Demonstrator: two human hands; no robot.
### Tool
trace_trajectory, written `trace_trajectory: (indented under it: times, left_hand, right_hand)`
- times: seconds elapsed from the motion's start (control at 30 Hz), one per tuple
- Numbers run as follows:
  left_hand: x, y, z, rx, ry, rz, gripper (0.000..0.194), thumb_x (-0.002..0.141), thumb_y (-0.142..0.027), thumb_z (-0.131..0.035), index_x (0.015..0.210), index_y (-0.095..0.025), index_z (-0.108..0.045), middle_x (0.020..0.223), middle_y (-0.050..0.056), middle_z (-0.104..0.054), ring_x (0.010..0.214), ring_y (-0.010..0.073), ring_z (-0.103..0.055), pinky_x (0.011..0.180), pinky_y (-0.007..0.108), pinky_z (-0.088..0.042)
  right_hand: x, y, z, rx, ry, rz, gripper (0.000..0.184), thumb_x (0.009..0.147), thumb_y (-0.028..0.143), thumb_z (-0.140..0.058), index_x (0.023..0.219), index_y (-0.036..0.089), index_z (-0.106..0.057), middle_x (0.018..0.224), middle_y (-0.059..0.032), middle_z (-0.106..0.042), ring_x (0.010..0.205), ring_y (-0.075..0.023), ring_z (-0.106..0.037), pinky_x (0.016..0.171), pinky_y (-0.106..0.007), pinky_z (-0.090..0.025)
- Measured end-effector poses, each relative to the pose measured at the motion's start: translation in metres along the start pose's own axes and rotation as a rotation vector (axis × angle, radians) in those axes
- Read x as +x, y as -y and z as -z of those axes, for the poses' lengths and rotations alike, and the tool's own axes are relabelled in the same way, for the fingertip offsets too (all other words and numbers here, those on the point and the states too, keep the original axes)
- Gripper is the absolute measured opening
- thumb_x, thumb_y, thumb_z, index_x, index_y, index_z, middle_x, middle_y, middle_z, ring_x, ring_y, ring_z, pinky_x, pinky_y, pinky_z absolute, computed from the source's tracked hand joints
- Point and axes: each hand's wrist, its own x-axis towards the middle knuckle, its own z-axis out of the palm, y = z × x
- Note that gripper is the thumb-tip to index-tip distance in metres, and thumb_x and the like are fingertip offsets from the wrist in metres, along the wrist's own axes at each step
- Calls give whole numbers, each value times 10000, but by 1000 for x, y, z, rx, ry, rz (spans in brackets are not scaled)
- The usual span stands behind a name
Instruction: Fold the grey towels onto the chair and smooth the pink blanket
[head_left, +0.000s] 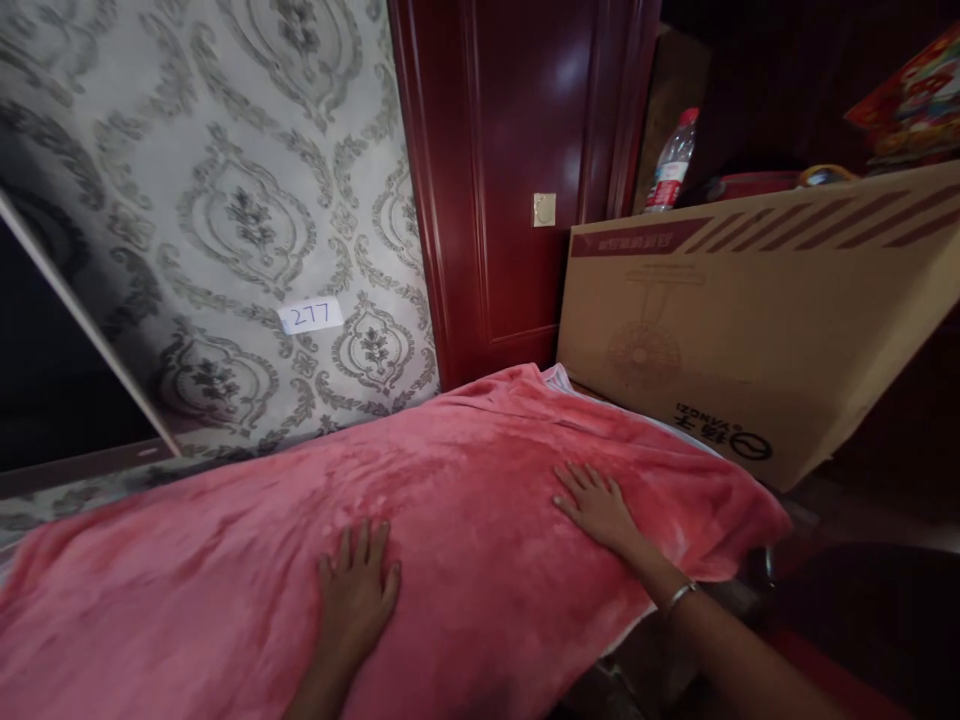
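A pink plush blanket [465,520] lies spread over a long flat surface, with soft creases across it. On its left half, my left hand [355,590] rests flat, fingers spread. My right hand [598,508] also lies flat on the blanket, farther away and to the right, its fingers apart. A thin silver bracelet [680,594] circles my right wrist. Pale striped cloth [556,378] shows at the blanket's far corner. What the blanket covers is mostly hidden.
Behind the blanket's right end stands a large cardboard box [750,310], with a plastic bottle [673,162] by its top edge. A dark red wooden panel [517,120] and patterned wallpaper [247,220] with a "277" label [310,315] form the back. At left is a dark screen [60,360].
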Motion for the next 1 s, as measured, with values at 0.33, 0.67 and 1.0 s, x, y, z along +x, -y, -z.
trace_trajectory:
  times: [0.33,0.67,1.0]
  left_hand:
    - [41,26,16,-269,32,-98,547,958,-329,-357,1429,-169,-584,1523,166,-507,1401,326,-454,1130,525,-348]
    - [117,-42,16,-227,36,-134,576,991,-307,-364,1522,-99,-449,1621,242,-317,1497,415,-293,1170,623,-269]
    - [109,-55,-7,-176,-37,-148,541,988,-324,-382,1481,-164,-536,1581,186,-421,1471,425,-342,1176,642,-243]
  right_hand:
    - [5,-19,-18,0,-40,13,626,970,574,-402,1549,337,-426,1624,-50,-349,1502,-331,-287,1184,-627,-244]
    - [0,-15,-8,23,2,-16,639,962,587,-385,1547,337,-433,1623,-41,-342,1506,-317,-285,1208,-598,-229]
    - [66,-19,15,316,-196,133,557,974,478,-365,1316,172,-681,1379,-141,-629,1285,-303,-572,1137,-514,-392]
